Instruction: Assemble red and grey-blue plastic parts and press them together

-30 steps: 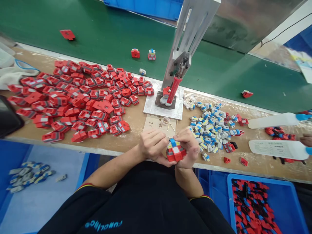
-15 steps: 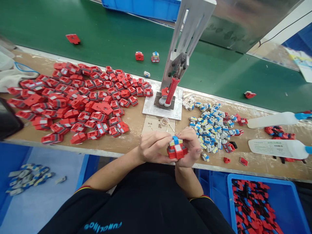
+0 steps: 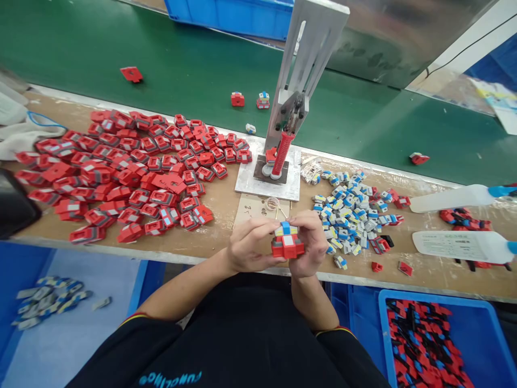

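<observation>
Both hands grip one small toy assembly at the near edge of the workbench: a red body with a grey, yellow and blue head piece on top. My left hand clasps its left side, fingers curled over the top. My right hand clasps its right side. A large heap of red toy bodies lies on the bench to the left. To the right lies a pile of small grey, blue and yellow head pieces.
A hand press with a red handle stands on a white plate behind my hands. A green conveyor belt carries a few toy parts. Blue bins of red and black parts sit below the bench. Two white bottles lie at right.
The toy assembly has been lifted slightly and turned in my hands, and the head piece now sits on the red body. My view has tilted a little.
</observation>
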Demonstrator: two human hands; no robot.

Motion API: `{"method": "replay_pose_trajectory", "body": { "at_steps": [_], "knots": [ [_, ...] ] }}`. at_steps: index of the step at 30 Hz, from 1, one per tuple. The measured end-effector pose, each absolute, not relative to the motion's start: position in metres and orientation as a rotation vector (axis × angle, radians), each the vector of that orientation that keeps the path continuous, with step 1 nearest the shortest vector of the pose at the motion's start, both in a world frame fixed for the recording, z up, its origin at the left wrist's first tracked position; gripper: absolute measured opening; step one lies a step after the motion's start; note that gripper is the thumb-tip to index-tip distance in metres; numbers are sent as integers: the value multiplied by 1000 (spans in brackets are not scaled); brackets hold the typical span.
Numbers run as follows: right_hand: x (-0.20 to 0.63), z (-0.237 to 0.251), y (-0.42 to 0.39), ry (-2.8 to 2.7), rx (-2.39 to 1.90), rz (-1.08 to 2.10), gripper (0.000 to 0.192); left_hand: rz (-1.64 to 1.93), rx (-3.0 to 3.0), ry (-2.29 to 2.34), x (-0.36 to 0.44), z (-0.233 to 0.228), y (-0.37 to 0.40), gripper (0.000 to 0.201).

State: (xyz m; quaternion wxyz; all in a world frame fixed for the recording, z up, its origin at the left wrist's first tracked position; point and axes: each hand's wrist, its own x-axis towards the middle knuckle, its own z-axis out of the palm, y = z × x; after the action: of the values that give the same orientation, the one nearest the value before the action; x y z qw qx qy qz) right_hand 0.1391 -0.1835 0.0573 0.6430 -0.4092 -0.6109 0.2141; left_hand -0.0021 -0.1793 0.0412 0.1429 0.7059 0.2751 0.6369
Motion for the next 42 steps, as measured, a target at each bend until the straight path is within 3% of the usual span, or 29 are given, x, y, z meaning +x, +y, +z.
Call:
{"method": "replay_pose_trajectory", "body": {
  "at_steps": [4,10,16,21,27,33,38,42],
  "knots": [
    [151,50,-180,-1605,-830,634,47,1563,1264,856,-3,45,-179,56],
    [160,52,-170,-1739,-1021,740,64,883,151,723,1,68,-172,53],
    [166,52,-163,-1627,-1166,1147,67,811,-13,754,14,75,-169,57],
    [166,45,-159,-1448,-1187,1241,63,783,-59,810,17,74,-165,61],
    [158,41,-155,-1322,-1227,1155,34,821,2,838,17,70,-160,61],
    [199,64,-130,-1488,-1300,840,28,821,263,884,-8,60,-150,54],
    [289,87,-35,-1596,-1710,249,19,1152,669,1046,-90,70,-124,36],
    [313,82,64,-1905,-1971,43,6,1316,1111,1221,-133,81,-84,29]
  ]
}}
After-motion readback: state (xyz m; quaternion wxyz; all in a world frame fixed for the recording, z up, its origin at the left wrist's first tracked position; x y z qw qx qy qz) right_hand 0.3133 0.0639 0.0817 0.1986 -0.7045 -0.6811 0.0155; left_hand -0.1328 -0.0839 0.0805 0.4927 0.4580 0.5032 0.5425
